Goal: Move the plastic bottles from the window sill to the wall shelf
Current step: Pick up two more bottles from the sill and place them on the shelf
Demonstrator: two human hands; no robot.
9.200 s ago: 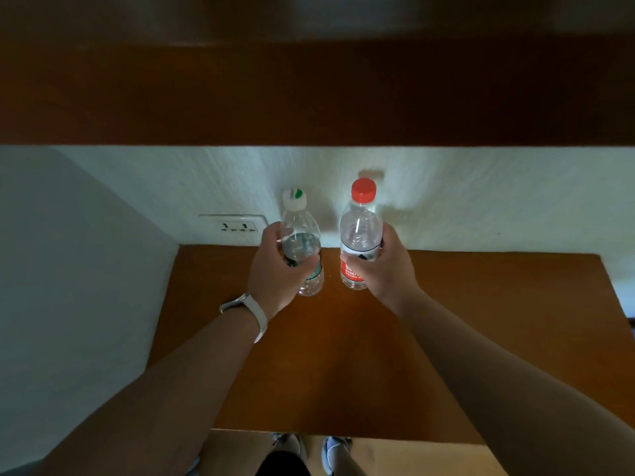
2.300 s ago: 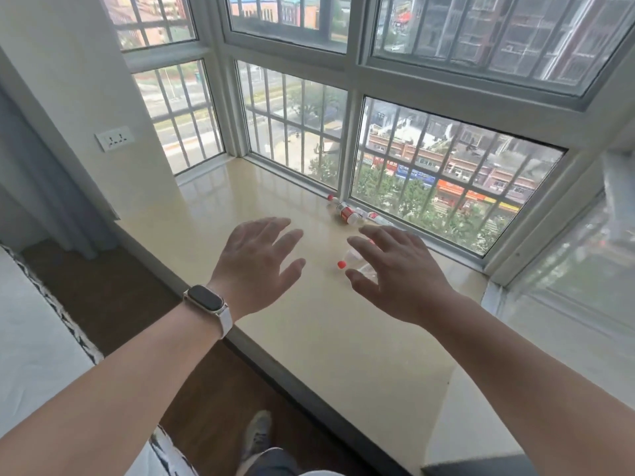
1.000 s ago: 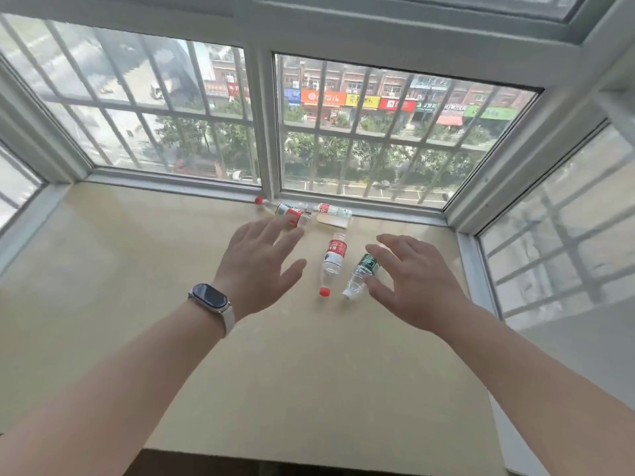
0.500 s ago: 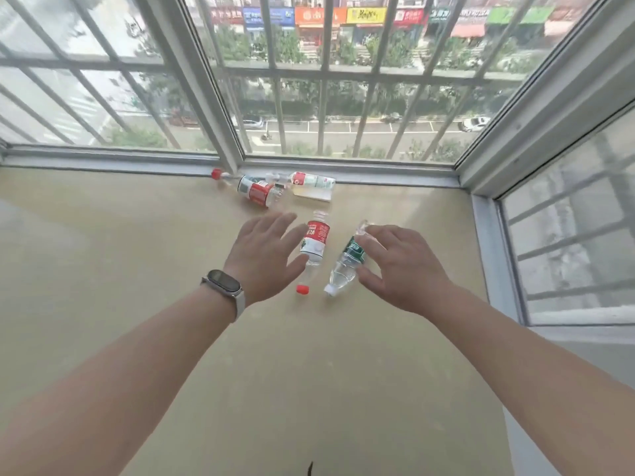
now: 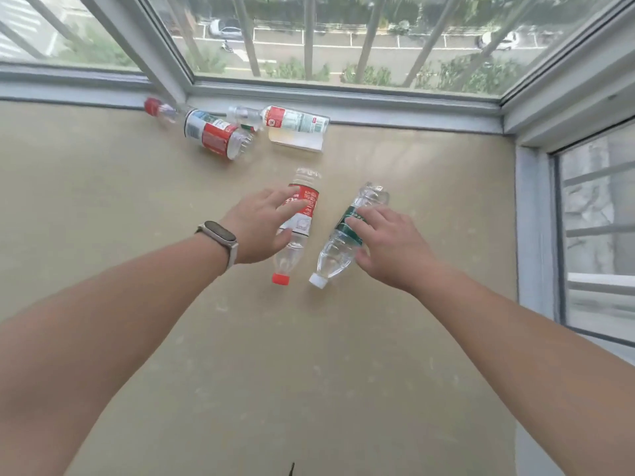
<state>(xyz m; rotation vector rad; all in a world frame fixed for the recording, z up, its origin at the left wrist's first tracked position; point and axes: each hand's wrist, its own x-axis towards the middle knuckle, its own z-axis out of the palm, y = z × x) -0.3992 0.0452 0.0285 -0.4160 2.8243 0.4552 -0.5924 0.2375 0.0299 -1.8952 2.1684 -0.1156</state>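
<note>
Two small clear plastic bottles lie side by side on the beige window sill (image 5: pixel 137 207), caps toward me. The red-capped bottle with a red label (image 5: pixel 308 211) is on the left; my left hand (image 5: pixel 257 231) rests on it, fingers spread over the label, thumb at its near side. The white-capped bottle with a green label (image 5: pixel 335 257) is on the right; my right hand (image 5: pixel 388 245) lies on it, fingertips on the label. Both bottles still lie flat on the sill. The wall shelf is out of view.
Two more bottles lie against the window frame at the back: a larger red-capped one (image 5: pixel 209 134) and a clear-capped one with a red-and-white label (image 5: pixel 295 123). Barred windows close off the sill behind and on the right (image 5: pixel 532 218).
I have come from the shelf to the window sill. Over the last second both hands dropped forward from hovering above the two near bottles to touching them.
</note>
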